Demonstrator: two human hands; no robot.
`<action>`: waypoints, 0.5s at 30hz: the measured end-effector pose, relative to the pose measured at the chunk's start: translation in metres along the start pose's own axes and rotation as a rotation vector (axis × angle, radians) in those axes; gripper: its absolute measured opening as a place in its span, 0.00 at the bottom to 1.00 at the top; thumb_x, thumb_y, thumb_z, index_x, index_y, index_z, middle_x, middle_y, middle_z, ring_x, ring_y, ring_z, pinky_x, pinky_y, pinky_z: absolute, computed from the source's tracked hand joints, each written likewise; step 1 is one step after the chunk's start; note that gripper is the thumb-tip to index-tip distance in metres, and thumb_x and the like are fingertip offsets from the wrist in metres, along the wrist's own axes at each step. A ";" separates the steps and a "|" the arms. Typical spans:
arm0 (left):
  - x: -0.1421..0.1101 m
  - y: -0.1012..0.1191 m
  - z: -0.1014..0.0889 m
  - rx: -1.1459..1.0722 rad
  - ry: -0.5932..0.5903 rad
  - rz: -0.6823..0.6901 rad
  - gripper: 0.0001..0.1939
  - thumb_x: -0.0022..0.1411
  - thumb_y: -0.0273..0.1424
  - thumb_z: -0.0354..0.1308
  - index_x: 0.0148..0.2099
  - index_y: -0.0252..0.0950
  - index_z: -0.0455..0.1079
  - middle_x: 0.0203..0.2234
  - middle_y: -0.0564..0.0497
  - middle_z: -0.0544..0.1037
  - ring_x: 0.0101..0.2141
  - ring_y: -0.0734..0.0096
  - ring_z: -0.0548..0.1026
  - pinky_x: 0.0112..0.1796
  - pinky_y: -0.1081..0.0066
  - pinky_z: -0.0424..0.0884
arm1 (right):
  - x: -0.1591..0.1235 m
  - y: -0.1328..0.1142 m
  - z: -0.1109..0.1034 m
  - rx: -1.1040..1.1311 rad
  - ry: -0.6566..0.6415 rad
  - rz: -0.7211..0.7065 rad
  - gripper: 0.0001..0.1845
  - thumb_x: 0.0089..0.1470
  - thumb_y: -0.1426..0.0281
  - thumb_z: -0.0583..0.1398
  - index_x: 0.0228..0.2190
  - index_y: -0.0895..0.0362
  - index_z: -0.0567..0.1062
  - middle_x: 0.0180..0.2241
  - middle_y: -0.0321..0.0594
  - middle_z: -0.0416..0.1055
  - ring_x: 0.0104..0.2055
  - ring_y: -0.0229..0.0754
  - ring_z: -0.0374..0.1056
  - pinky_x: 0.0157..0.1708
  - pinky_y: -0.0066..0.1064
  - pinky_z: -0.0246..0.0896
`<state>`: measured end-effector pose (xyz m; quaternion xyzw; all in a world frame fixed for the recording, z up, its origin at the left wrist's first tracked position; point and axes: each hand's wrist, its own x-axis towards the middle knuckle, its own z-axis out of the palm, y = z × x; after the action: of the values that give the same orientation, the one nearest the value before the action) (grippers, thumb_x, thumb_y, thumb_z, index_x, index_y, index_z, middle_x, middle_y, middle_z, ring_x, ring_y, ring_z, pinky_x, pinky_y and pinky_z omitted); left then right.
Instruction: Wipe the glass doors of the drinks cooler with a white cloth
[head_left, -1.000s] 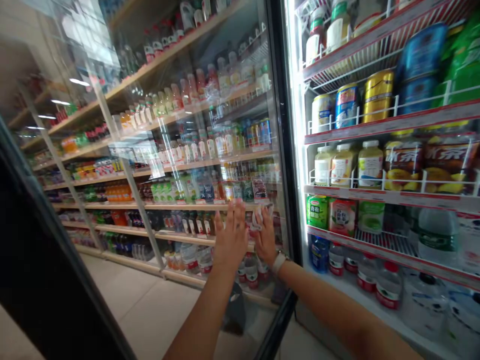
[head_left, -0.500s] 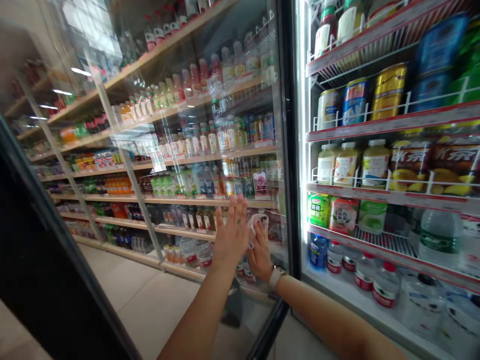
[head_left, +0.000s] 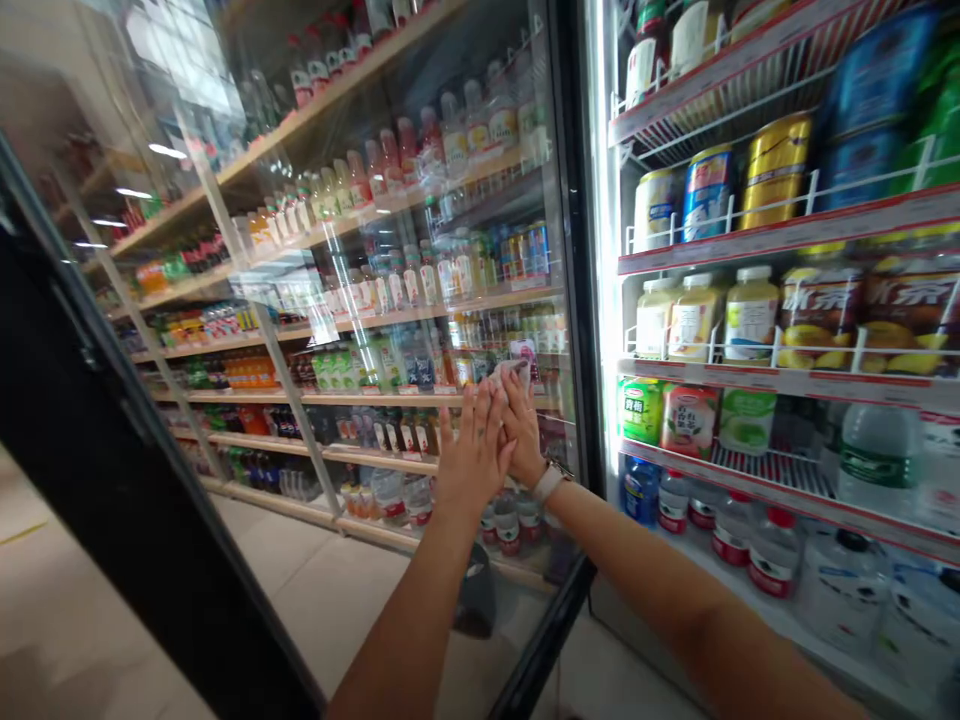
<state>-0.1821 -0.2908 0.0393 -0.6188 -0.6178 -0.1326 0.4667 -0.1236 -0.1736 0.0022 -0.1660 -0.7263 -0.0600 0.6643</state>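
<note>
My left hand (head_left: 469, 462) lies flat against the glass door (head_left: 551, 440), its fingers pointing up and holding nothing. Right beside it, my right hand (head_left: 526, 445) presses a pale, crumpled cloth (head_left: 511, 374) onto the same pane. Part of the cloth shows above and behind the fingertips; the rest is hidden by the hand. The two hands touch or overlap at the thumbs. A light-banded wristwatch (head_left: 553, 482) is on my right wrist. The dark door frame (head_left: 581, 300) runs just right of the hands.
To the right stands the lit drinks fridge, with wire-fronted shelves (head_left: 787, 385) of bottles, cans and cartons. Wooden shelves (head_left: 420, 315) full of drinks show through the glass. Behind the pane, a dark bin (head_left: 475, 598) stands on the tiled floor (head_left: 300, 610).
My right hand and the cloth first slid down a little on the glass, then moved up to beside my left hand's fingers. My left hand has stayed flat on the pane with little movement.
</note>
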 end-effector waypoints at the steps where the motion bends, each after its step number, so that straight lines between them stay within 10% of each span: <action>1: 0.000 0.000 0.000 -0.005 0.001 0.003 0.35 0.70 0.42 0.43 0.72 0.33 0.37 0.70 0.42 0.41 0.69 0.53 0.39 0.65 0.40 0.39 | -0.002 0.000 0.001 -0.005 0.001 0.014 0.30 0.68 0.64 0.43 0.68 0.41 0.43 0.70 0.35 0.43 0.72 0.46 0.39 0.69 0.56 0.37; 11: 0.000 0.000 0.004 -0.024 -0.020 0.004 0.37 0.69 0.43 0.45 0.72 0.33 0.35 0.70 0.41 0.41 0.69 0.53 0.35 0.65 0.39 0.39 | -0.175 -0.027 0.003 0.049 -0.172 0.013 0.38 0.59 0.75 0.47 0.68 0.49 0.45 0.71 0.42 0.39 0.72 0.55 0.35 0.63 0.65 0.48; 15: 0.000 0.000 0.003 -0.008 -0.036 0.004 0.38 0.69 0.44 0.45 0.72 0.32 0.36 0.70 0.41 0.41 0.69 0.53 0.36 0.65 0.40 0.39 | -0.158 -0.020 0.001 0.052 -0.180 -0.004 0.38 0.59 0.76 0.46 0.68 0.49 0.45 0.71 0.42 0.38 0.73 0.52 0.34 0.65 0.64 0.43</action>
<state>-0.1832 -0.2881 0.0374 -0.6242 -0.6244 -0.1231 0.4532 -0.1216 -0.2178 -0.1512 -0.1519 -0.7847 -0.0274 0.6004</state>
